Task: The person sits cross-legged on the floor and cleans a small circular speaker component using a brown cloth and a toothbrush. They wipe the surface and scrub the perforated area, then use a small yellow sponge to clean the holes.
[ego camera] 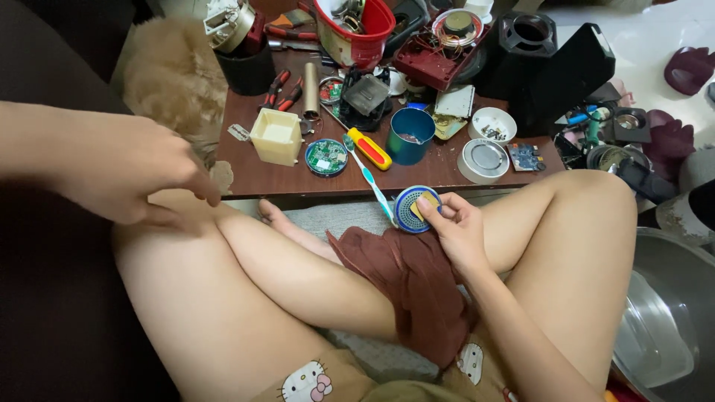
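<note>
My right hand (pixel 456 225) holds a round blue speaker grille (pixel 412 211) against a brown cloth (pixel 413 286) draped over my lap, thumb pressing on its face. A toothbrush (pixel 370 181) with a blue-green handle leans from the low wooden table (pixel 257 177) down to the grille. My left hand (pixel 141 175) rests on my left knee, fingers loosely curled, holding nothing that I can see.
The table carries a cream square box (pixel 276 135), a round circuit board (pixel 326 156), a yellow-red screwdriver (pixel 369 148), a teal cup (pixel 410 135), white round dishes (pixel 485 159), pliers and a red basket (pixel 355 30). A metal bowl (pixel 670 320) sits at right.
</note>
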